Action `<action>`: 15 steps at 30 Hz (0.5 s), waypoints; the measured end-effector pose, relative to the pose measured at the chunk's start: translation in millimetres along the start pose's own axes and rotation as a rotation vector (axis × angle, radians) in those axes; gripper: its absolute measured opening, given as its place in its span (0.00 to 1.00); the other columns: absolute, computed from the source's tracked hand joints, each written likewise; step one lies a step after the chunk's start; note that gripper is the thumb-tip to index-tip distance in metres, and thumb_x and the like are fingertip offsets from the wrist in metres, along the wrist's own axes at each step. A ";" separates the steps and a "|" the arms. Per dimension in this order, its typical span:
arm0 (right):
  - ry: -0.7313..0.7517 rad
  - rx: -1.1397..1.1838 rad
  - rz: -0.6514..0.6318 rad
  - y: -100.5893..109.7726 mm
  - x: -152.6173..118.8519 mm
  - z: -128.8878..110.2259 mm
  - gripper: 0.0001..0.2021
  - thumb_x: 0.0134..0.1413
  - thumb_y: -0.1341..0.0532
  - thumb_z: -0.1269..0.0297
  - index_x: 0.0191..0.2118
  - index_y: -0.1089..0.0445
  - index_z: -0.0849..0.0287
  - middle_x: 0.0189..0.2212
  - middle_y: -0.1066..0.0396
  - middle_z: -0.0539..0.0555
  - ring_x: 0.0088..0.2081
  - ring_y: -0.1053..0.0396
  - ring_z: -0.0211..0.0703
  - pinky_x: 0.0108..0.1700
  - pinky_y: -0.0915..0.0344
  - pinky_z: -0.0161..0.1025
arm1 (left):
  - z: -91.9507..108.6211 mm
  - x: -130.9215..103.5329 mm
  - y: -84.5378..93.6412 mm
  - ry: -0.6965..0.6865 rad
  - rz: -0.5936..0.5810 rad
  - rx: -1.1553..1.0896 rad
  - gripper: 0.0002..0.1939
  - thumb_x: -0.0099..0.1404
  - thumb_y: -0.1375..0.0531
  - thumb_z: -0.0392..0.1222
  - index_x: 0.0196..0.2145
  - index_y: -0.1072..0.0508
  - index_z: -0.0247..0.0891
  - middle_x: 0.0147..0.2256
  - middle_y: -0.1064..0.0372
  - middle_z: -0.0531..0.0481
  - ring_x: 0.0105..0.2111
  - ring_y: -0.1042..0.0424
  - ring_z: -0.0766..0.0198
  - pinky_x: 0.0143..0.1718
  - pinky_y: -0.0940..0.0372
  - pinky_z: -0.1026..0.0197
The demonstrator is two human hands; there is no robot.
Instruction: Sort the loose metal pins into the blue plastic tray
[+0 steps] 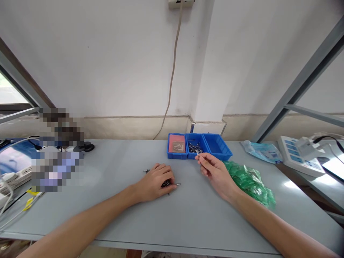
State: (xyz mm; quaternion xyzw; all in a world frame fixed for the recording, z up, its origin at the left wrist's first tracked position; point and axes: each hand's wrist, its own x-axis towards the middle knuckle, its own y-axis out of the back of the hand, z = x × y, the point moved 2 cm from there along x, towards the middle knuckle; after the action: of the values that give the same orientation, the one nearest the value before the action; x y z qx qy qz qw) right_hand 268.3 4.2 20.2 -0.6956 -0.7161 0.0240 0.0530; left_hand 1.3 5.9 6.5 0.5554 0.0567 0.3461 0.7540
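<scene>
My left hand (156, 182) rests on the table, its fingers curled over a pile of small dark metal pins (166, 183). Silver ends of pins poke out on both sides of that hand; much of the pile is hidden under it. My right hand (215, 172) is closed in a pinch on a thin silver pin (197, 152), at the front edge of the middle blue bin (191, 156). Inside this bin lie several loose pins (195, 147). On its left, another blue bin (176, 156) holds a reddish card and a small clear bag. The right blue bin (216, 143) has nothing visible in it.
A crumpled green plastic bag (249, 182) lies beside my right forearm. Farther right are a light blue packet (262, 151) and a power strip (299, 154). Cables, another power strip (20, 177) and black round pieces (87, 146) are at the left. A wall stands behind.
</scene>
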 end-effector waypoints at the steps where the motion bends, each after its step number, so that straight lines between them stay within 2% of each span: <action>1: -0.006 0.003 -0.001 -0.4 -0.3 -0.2 0.16 0.61 0.30 0.47 0.41 0.24 0.56 0.46 0.27 0.53 0.27 0.45 0.33 0.30 0.43 0.36 | 0.2 0.1 0.1 0.000 0.000 -0.001 0.09 0.77 0.39 0.46 0.39 0.30 0.40 0.40 0.29 0.51 0.42 0.31 0.59 0.48 0.43 0.55; 15: -0.010 -0.095 0.008 2.0 0.7 6.1 0.17 0.64 0.32 0.46 0.45 0.23 0.55 0.45 0.27 0.53 0.28 0.43 0.35 0.31 0.44 0.37 | 1.0 0.2 0.3 0.004 -0.007 -0.010 0.09 0.78 0.39 0.46 0.40 0.30 0.40 0.40 0.29 0.51 0.42 0.32 0.59 0.48 0.44 0.55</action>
State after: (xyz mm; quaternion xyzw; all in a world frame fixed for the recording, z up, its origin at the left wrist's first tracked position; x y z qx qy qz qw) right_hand 269.6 5.2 14.0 -0.7001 -0.7138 -0.0065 0.0164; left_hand 1.8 5.3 7.2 0.5507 0.0583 0.3447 0.7579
